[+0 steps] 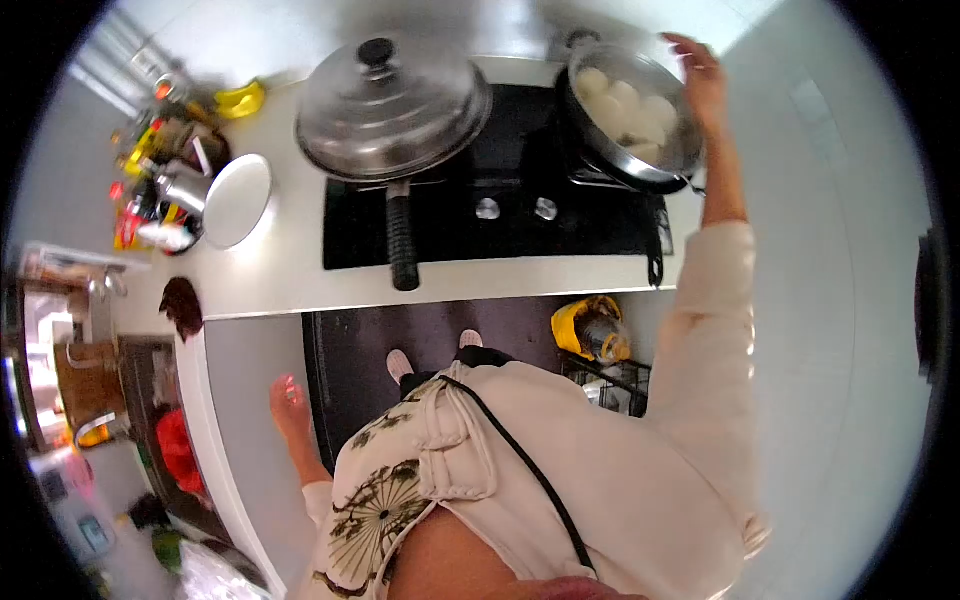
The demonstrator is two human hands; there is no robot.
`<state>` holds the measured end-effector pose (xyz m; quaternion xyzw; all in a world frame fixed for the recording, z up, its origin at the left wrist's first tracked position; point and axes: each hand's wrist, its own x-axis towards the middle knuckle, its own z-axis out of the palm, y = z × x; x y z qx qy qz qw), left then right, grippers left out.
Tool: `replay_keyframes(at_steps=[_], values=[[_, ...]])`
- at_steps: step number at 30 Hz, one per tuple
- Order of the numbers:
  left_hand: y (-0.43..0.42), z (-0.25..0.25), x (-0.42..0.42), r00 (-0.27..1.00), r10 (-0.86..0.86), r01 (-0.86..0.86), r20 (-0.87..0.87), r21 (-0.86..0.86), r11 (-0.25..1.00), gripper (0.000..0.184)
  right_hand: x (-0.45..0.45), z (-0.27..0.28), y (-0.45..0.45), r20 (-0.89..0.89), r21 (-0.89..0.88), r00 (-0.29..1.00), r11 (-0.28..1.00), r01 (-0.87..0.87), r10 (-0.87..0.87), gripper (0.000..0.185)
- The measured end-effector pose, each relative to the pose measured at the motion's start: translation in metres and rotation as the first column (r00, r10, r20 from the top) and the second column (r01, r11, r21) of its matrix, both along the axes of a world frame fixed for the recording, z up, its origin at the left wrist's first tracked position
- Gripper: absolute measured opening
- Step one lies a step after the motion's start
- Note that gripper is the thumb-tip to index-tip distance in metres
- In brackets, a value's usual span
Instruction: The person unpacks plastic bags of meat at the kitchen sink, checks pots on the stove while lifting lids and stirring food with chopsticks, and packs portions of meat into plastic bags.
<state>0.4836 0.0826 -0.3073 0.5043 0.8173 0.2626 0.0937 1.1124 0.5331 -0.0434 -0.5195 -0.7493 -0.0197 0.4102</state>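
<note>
At far right on stove (515, 235), pan (682, 148) with pale round food (606, 114); right hand (698, 70) just beside, fingers extended, unclasped; left hand (289, 403) near left, cannot tell if gripping

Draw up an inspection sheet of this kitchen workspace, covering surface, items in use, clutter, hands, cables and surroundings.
Surface: pale counter with a black cooktop set in it.
Job's things: open pan holding white rounded pieces; lidded pan to its left, lid on.
Clutter: grouped containers, a white dish, a yellow item and a dark brown item, all left of the cooktop.
Hands: right hand at the open pan's far right, contact unclear; left hand low, away from both pans, fingers blurred.
Cables: black cord or strap across the shirt; cannot tell which.
Surroundings: pale wall at right; yellow container below the counter.
</note>
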Motion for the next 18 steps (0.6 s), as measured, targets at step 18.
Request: replay_keyframes(at_steps=[18], values=[[-0.042, -0.006, -0.032, 0.986, -0.001, 0.018, -0.166, 0.101, 0.995, 0.018, -0.367, -0.034, 0.040, 0.518, -0.344, 0.818, 0.936, -0.071, 0.252, 0.050]])
